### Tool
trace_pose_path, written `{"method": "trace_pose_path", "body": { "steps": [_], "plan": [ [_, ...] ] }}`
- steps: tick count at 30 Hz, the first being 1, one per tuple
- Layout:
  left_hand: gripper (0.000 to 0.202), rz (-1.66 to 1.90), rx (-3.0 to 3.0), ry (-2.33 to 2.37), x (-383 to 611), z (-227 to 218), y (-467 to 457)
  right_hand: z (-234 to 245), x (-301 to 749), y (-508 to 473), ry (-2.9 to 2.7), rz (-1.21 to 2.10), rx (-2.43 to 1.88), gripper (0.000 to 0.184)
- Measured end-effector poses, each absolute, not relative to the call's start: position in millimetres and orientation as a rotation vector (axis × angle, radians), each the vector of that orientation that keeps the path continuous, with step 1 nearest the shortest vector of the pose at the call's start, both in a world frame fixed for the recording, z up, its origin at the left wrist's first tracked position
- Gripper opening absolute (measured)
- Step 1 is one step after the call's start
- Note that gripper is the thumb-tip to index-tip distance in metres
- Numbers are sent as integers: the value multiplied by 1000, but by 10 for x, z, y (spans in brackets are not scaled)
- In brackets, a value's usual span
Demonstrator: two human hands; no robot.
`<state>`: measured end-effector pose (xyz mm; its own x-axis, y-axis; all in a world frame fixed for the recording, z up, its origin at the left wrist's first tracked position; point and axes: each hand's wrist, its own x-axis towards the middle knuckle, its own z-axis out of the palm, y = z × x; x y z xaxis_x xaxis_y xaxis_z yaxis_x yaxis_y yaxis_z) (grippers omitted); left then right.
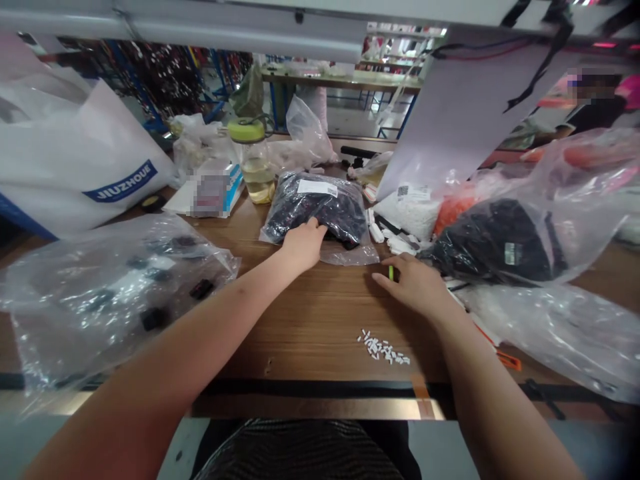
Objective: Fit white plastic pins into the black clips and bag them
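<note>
My left hand [304,245] lies on a clear plastic bag [320,250] packed with dark clothing, its fingers bunched on the plastic just below a white label [317,188]. My right hand [413,285] is on the wooden table [320,327] to the right, with a small green piece [391,272] at its thumb and fingertips. Several tiny white pieces [383,348] lie scattered on the wood below that hand. More white pieces [395,243] lie beyond its fingers, by a bag of black goods [493,243].
A clear bag of small black parts [115,280] fills the left of the table. Behind it stand a white woven sack [85,153], a green-lidded bottle [253,163] and a blurred box [210,190]. A white sheet [457,113] hangs at the back right, and a co-worker [595,100] is beyond it.
</note>
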<state>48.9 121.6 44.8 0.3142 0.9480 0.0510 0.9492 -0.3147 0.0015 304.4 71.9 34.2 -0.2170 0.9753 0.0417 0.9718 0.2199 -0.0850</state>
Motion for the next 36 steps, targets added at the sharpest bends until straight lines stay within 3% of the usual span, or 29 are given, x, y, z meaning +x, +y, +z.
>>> {"method": "trace_pose_path", "body": {
  "steps": [7, 16, 23, 30, 33, 36],
  "plan": [
    [42, 21, -2606, -1744, 470, 565, 1369, 337, 3056, 752, -2357, 110, -1888, 43],
    [27, 69, -2654, -1658, 577, 572, 1421, 313, 3060, 766, -2320, 144, -1858, 36],
    [29, 33, -2748, -1625, 520, 534, 1407, 308, 3050, 773, -2311, 160, -1838, 34],
    [55, -320, -2995, -1521, 421, 487, 988, 297, 3049, 790, -2317, 158, -1826, 31],
    [49, -812, -3223, -1558, 320, 393, 596, 292, 3047, 798, -2323, 162, -1815, 32],
    [43, -905, -3265, -1604, 215, 302, 263, 272, 3050, 810, -2329, 165, -1806, 32]
  ]
}}
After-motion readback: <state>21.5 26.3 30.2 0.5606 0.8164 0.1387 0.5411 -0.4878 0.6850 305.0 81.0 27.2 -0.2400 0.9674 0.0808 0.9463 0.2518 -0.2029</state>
